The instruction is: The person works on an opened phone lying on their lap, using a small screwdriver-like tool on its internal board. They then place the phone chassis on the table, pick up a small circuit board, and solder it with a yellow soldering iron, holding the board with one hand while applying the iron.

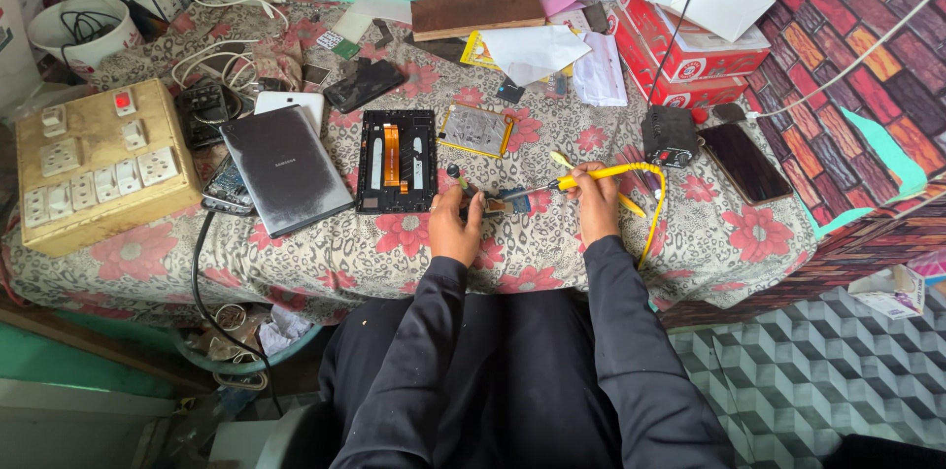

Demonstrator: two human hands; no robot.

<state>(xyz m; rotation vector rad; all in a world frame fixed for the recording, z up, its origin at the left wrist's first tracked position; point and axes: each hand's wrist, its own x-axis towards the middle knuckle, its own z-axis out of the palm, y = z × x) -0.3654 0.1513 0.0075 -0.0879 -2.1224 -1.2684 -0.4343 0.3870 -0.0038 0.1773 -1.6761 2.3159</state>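
Observation:
My right hand [595,201] grips a yellow-handled soldering iron [603,173], its tip pointing left at a small blue circuit board [512,200]. My left hand [455,225] pinches that board against the flowered tablecloth [394,242], near the table's front edge. The iron's yellow coiled cord [653,213] loops down to the right of my right hand. Just beyond my left hand lies an opened black tablet frame [396,162] with an orange flex cable down its middle. A grey tablet back cover [284,167] lies to its left.
A beige switch-and-socket board [94,162] sits at the left. A yellow-rimmed part [476,129], a black phone [744,162], a small black box [669,136] and red cartons [690,60] lie behind and right. Loose white cables [222,65] and a white tub [84,31] are at back left.

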